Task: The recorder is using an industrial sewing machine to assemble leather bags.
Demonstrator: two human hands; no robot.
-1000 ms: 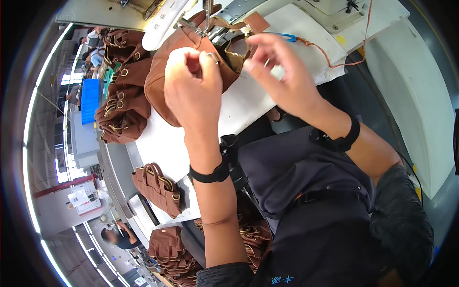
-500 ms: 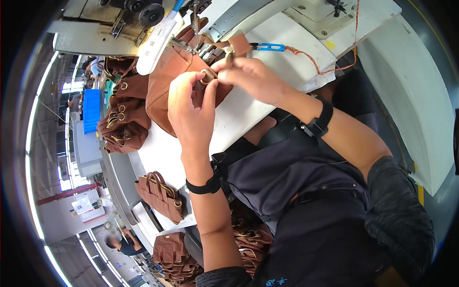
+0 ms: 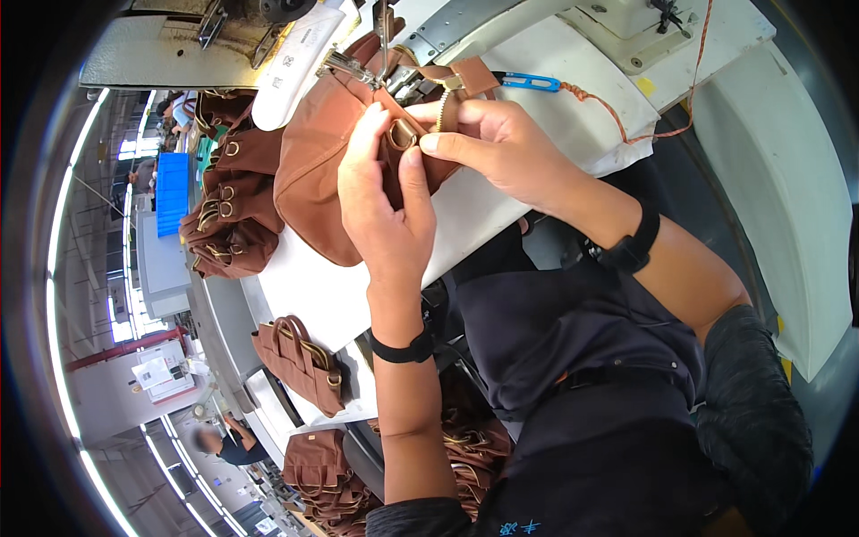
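My left hand (image 3: pixel 385 210) pinches the bag's (image 3: pixel 313 170) ring (image 3: pixel 402 135), my right hand (image 3: pixel 514 152) the zipper (image 3: pixel 442 112). Likely I'm aligning them; next needs steadiness.

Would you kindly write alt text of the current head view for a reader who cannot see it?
A person's left hand and right hand are close around a metal ring on a brown bag at a sewing machine. More brown bags lie to the left; a blue tool lies to the right.
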